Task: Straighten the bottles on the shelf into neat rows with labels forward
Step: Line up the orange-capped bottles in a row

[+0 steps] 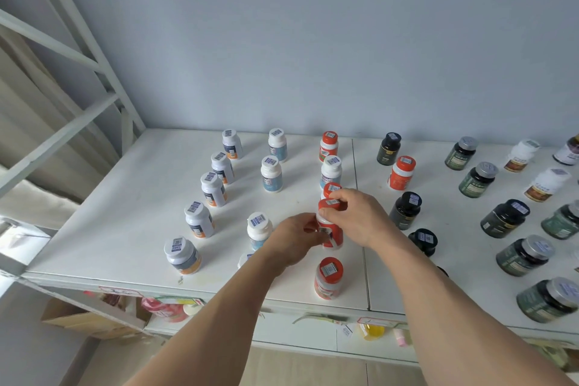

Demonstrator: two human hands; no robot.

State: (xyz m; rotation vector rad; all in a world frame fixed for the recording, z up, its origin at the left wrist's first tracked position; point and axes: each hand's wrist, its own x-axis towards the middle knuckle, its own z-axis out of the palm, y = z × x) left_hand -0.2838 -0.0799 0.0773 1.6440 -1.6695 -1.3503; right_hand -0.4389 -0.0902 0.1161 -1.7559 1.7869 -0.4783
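From the head view, a red-capped bottle (331, 224) is held upright with both hands near the middle of the white shelf (125, 213), in a column of bottles running from the back wall to the front edge. Its body is gripped by the curled fingers of the left hand (296, 240); its cap is pinched by the right hand (357, 216). Dark bottles (504, 218) are spread towards the right edge.

Your shelf (125, 197) is a matt white board, smooth, on a white painted metal frame (94, 56). The red-capped bottle (332, 235) you hold looks like glossy plastic with a paper sticker on its lid. Over to your right, the dark green jars (479, 180) look glassy and shiny, with dull silver metallic-looking lids.
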